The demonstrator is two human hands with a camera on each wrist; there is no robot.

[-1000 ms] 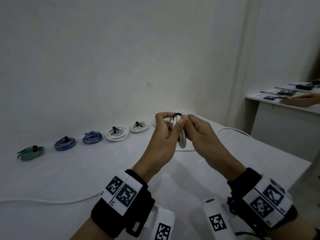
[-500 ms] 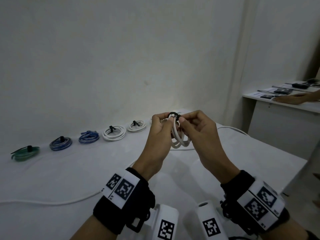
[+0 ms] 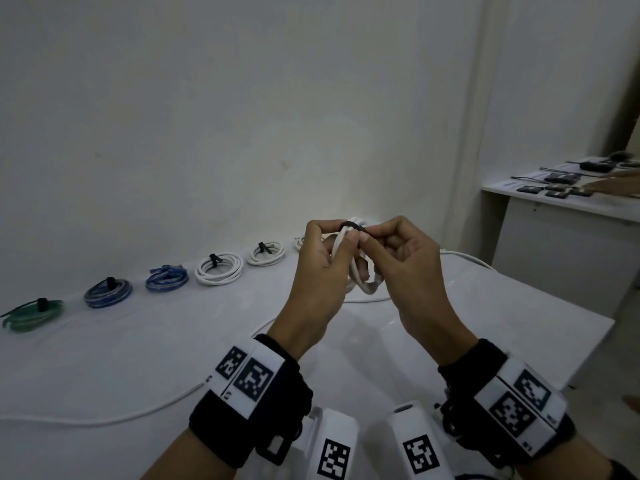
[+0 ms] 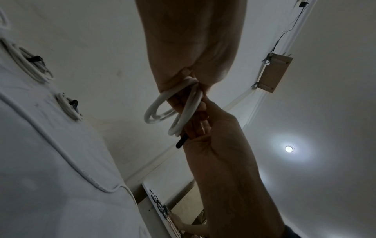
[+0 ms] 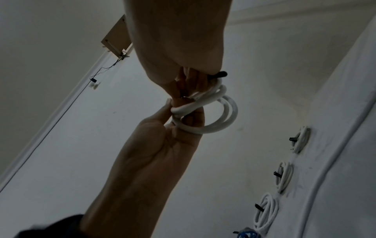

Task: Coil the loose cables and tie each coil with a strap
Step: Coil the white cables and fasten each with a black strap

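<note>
Head camera view: two bare hands meet in mid-air above a white table [image 3: 104, 358], each wrist wearing a black band with square printed markers. The left hand [image 3: 320, 271] has its fingers curled around a small white cable coil [image 3: 360, 282], its thumb pressing along the top of the loops. The right hand [image 3: 408, 268] pinches a black strap [image 3: 353, 226] between thumb and fingertips where the strap arches over the top of the coil. The coil hangs down between the two hands, clear of the table.

From the left wrist camera, the white loops [image 4: 173, 109] splay out below the gripping fingers, and one black strap end [image 4: 181, 142] pokes out from the right hand's closed fingers. The right wrist camera shows the same strap end [image 5: 218, 74] sticking out just above the loops [image 5: 215, 116].

Along the back of the table, near the wall, lies a row of coils already tied with black straps: a green coil [image 3: 33, 313], two blue coils [image 3: 108, 293] [image 3: 167, 279], then white coils [image 3: 219, 268] [image 3: 266, 253]. A loose white cable [image 3: 104, 419] trails across the near tabletop. Far right stands a second table [image 3: 561, 202] with small dark items on it.
</note>
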